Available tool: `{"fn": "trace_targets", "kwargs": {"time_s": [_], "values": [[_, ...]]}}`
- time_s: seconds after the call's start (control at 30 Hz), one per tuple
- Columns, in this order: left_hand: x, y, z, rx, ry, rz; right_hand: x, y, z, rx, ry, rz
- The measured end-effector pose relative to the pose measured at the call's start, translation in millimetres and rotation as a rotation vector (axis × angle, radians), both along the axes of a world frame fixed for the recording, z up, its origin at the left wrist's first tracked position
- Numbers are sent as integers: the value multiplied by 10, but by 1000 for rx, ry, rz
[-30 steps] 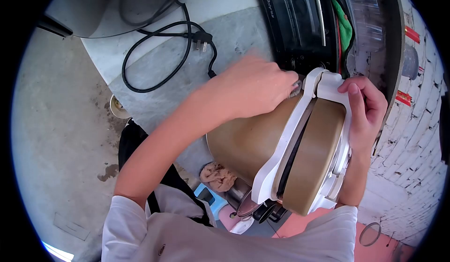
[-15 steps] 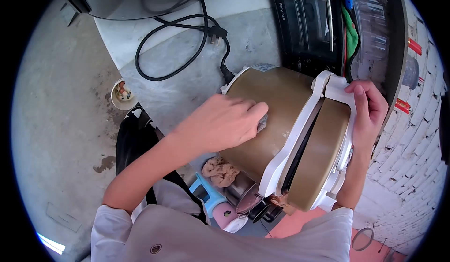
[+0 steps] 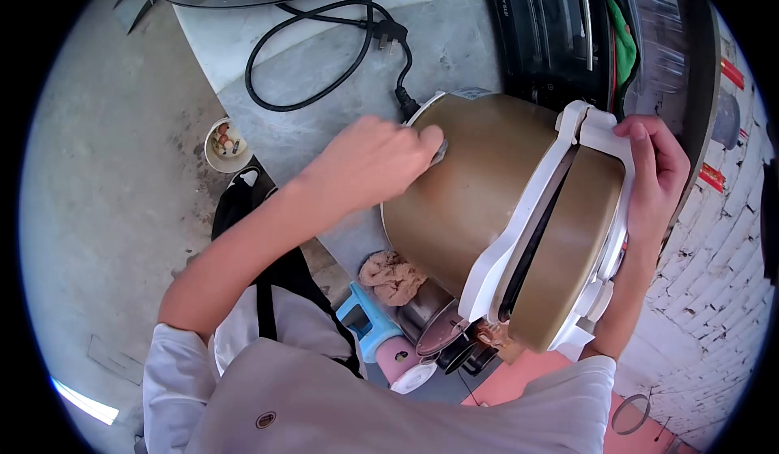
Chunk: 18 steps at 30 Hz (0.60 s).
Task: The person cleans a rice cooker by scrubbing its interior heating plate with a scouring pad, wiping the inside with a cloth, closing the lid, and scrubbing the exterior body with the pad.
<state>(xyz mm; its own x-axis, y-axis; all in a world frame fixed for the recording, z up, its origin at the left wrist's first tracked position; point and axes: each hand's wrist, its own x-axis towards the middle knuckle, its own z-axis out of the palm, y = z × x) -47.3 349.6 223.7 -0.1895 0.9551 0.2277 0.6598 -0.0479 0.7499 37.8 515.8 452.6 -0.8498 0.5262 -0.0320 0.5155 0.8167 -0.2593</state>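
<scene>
A gold-brown rice cooker (image 3: 479,186) with white trim lies tipped on its side, its base towards the left. Its lid (image 3: 572,243) is parted from the body, leaving a dark gap. My left hand (image 3: 377,162) is closed around a small wad of grey rag (image 3: 439,152), pressed to the cooker's side near the base; most of the rag is hidden by my fingers. With thumb and bent fingers, my right hand (image 3: 656,170) grips the white edge of the lid at the right.
A black power cord (image 3: 304,16) with a plug loops over the grey counter (image 3: 308,137). Behind the cooker stand a black oven (image 3: 544,32) and a green cloth (image 3: 623,44). Below are a brown cloth bundle (image 3: 392,277), a blue stool (image 3: 365,320) and pots (image 3: 426,308). A bucket (image 3: 215,160) stands on the floor.
My left hand has slid the rag along the cooker's side towards its base. My right hand keeps its hold on the lid edge. The whole view has shifted slightly.
</scene>
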Motion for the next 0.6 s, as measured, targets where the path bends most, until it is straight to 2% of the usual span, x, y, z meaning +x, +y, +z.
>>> {"fn": "trace_targets", "kwargs": {"time_s": [0.07,0.2,0.3,0.37,0.4,0.5,0.6], "values": [[-146,372,-25,145,36,0,-2,4,-7,-15,26,25],[-206,672,15,201,56,-3,-20,-33,-43,-18,71,32],[-115,242,66,157,-60,-22,-27,-36,-43,-23,80,28],[11,-84,158,-46,-92,-84,-3,-9,-19,-40,41,25],[-18,-37,162,-44,-86,-88,1,-2,-10,-37,47,22],[-138,345,133,99,-65,-31,-12,-2,-11,-11,5,35],[-220,635,87,233,14,-65,-16,-35,-37,-71,82,23]]}}
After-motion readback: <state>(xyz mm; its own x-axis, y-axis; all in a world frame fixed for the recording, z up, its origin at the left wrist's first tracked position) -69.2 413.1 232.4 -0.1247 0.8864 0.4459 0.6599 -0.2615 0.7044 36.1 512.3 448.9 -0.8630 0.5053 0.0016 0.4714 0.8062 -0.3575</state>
